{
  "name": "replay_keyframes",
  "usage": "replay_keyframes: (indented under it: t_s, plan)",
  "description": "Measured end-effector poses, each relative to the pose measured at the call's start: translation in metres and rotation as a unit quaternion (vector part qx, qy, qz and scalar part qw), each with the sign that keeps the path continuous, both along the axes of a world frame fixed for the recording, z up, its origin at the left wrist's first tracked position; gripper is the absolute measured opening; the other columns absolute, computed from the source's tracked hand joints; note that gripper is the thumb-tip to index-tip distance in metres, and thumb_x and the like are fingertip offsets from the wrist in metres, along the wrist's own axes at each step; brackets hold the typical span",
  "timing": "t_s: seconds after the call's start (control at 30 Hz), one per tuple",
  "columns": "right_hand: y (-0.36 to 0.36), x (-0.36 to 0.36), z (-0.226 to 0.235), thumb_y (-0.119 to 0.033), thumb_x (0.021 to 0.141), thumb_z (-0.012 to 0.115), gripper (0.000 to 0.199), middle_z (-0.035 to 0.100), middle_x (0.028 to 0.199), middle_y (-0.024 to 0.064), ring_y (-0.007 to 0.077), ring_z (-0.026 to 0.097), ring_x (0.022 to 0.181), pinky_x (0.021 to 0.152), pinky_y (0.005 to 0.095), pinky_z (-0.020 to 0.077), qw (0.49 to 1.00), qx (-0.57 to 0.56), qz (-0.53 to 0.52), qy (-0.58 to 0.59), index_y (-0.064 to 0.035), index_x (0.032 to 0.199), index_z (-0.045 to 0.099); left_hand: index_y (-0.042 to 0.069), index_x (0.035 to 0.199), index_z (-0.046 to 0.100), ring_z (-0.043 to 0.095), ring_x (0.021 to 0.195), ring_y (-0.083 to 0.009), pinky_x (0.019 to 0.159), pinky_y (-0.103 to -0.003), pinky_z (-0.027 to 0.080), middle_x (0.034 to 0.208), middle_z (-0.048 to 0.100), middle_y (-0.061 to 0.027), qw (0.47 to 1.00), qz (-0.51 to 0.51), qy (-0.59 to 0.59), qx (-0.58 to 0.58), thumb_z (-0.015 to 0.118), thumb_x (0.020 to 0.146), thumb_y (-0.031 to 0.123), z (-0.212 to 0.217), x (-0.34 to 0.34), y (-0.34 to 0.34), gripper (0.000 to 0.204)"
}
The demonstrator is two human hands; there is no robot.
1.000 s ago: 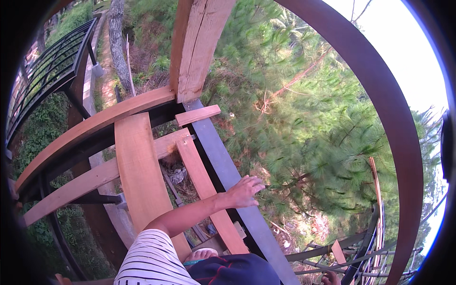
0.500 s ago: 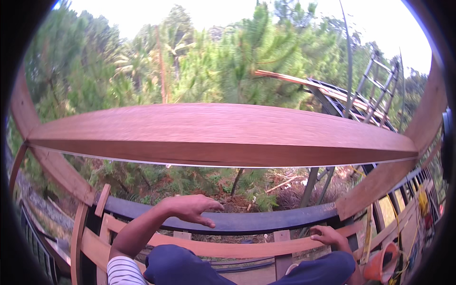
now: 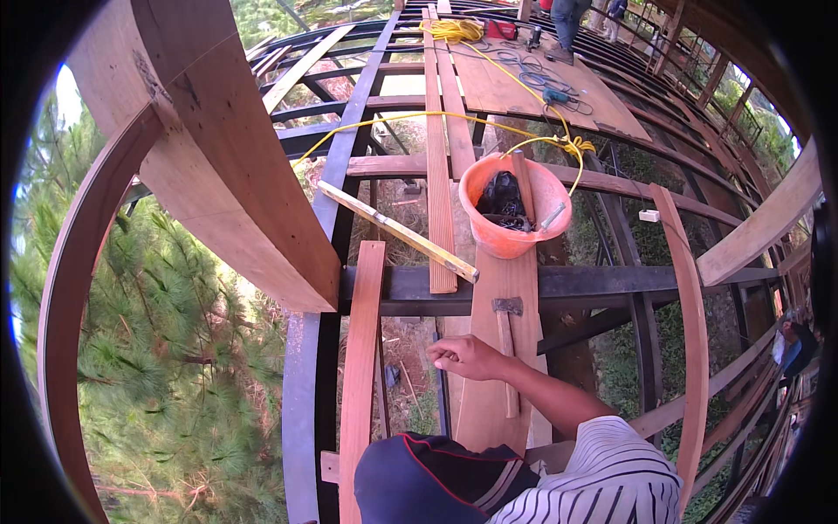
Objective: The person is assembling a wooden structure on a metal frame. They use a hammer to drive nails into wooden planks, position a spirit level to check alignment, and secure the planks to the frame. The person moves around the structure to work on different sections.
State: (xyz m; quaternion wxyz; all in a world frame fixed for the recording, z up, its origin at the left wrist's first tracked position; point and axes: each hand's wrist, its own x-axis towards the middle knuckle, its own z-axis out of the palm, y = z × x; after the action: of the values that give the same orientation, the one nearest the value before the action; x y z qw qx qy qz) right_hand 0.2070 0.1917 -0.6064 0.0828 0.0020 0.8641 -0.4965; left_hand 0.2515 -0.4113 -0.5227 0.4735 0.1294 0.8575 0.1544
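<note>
My right hand [image 3: 467, 357] reaches in from the lower right over a brown plank, its fingers curled in and nothing visible in them. Just beside it, under my wrist, lies a hatchet [image 3: 507, 306] with a dark head and wooden handle. Beyond it, an orange bucket [image 3: 489, 236] holds a black plastic bag [image 3: 499, 194] and a piece of wood [image 3: 523, 182]. A yellow spirit level [image 3: 401, 230] rests slantwise to the bucket's left. My left hand is out of the picture.
Dark metal beams [image 3: 602, 279] form an open frame with gaps down to the ground. A thick wooden post [image 3: 236, 166] rises on the left. Farther off are a yellow rope [image 3: 454, 31], a teal power tool [image 3: 556, 96] on boards, and a person's legs [image 3: 569, 24].
The view has swung to the right, from the curved wooden beam to the bucket and planks. My left hand has gone out of view. My right hand now shows over the plank, fingers curled.
</note>
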Motion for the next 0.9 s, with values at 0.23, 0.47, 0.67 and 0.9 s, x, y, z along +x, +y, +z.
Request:
replay_keyframes:
  t_s: [0.23, 0.47, 0.67, 0.9]
  plan:
    - [0.165, -0.088, 0.108, -0.004, 0.094, 0.059, 0.024, 0.070, 0.103, 0.0188, 0.0345, 0.070, 0.099, 0.088, 0.0422, 0.0545, 0.862, 0.200, -0.360, 0.295, 0.0015, 0.116, 0.064, 0.006, 0.147, 0.051, 0.057, 0.129, -0.0389, 0.105, -0.047, 0.048, 0.139, 0.060, -0.0242, 0.993, 0.052, 0.024, -0.103, 0.074, 0.092, 0.039, -0.060, 0.000, -0.072, 0.068]
    - [0.355, -0.199, 0.075, -0.021, 0.089, 0.069, 0.039, 0.072, 0.111, 0.0239, 0.0418, 0.068, 0.108, 0.097, 0.0489, 0.0535, 0.830, 0.369, -0.416, -0.047, -0.0007, 0.121, 0.065, 0.004, 0.148, 0.049, 0.057, 0.131, -0.0341, 0.107, -0.044, 0.048, 0.143, 0.057, -0.0248, 0.981, -0.030, 0.032, -0.189, 0.068, 0.096, 0.035, -0.105, -0.002, -0.113, 0.062]
    - [0.351, -0.197, 0.017, -0.022, 0.086, 0.073, 0.044, 0.065, 0.129, 0.0260, 0.0408, 0.064, 0.119, 0.099, 0.0509, 0.0529, 0.808, 0.304, -0.505, -0.001, -0.0028, 0.126, 0.064, 0.003, 0.154, 0.035, 0.046, 0.139, -0.0334, 0.116, -0.047, 0.038, 0.157, 0.039, -0.0163, 0.829, 0.487, -0.095, 0.257, 0.045, 0.109, 0.028, 0.027, 0.018, -0.013, 0.053]
    - [0.364, -0.193, 0.048, -0.022, 0.084, 0.073, 0.041, 0.071, 0.116, 0.0249, 0.0406, 0.068, 0.111, 0.096, 0.0478, 0.0559, 0.785, 0.345, -0.515, -0.017, -0.0002, 0.118, 0.069, -0.001, 0.153, 0.036, 0.046, 0.138, -0.0350, 0.114, -0.049, 0.037, 0.151, 0.043, -0.0176, 0.815, 0.532, -0.122, 0.195, 0.048, 0.107, 0.027, -0.114, 0.037, -0.161, 0.054]
